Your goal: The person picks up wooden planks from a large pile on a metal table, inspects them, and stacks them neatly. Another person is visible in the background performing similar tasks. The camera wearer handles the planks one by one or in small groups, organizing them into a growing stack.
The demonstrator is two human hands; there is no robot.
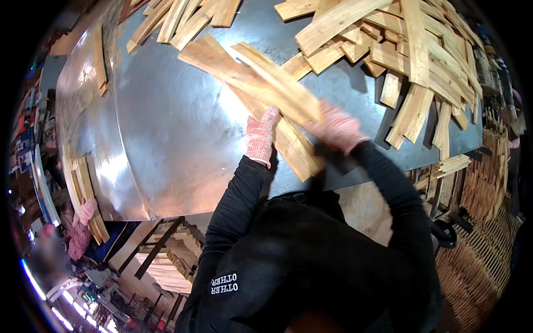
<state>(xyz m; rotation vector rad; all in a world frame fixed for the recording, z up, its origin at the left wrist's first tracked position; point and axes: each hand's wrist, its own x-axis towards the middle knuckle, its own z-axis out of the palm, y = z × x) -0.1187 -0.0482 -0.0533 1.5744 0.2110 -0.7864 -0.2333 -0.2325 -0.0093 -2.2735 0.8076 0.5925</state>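
Note:
Several light wooden boards lie crossed in front of me over a metal-topped table. My right hand (337, 130), gloved in pink and white and smeared by motion, closes round the near right end of an upper board (283, 83). Another upper board (222, 66) runs beside and partly under it, out to the far left. My left hand (260, 139), in a matching glove, grips the left edge of the boards, its thumb side against the wood; some fingers are hidden. A lower board (297, 147) slants beneath them toward the table's near edge.
A heap of loose boards (416, 50) covers the table's right side, and more boards (183, 22) lie along the far edge. Shiny sheet metal (166, 133) tops the table. At left, another person's gloved hand (88, 212) touches boards (83, 183). Stacked wood (169, 263) stands below.

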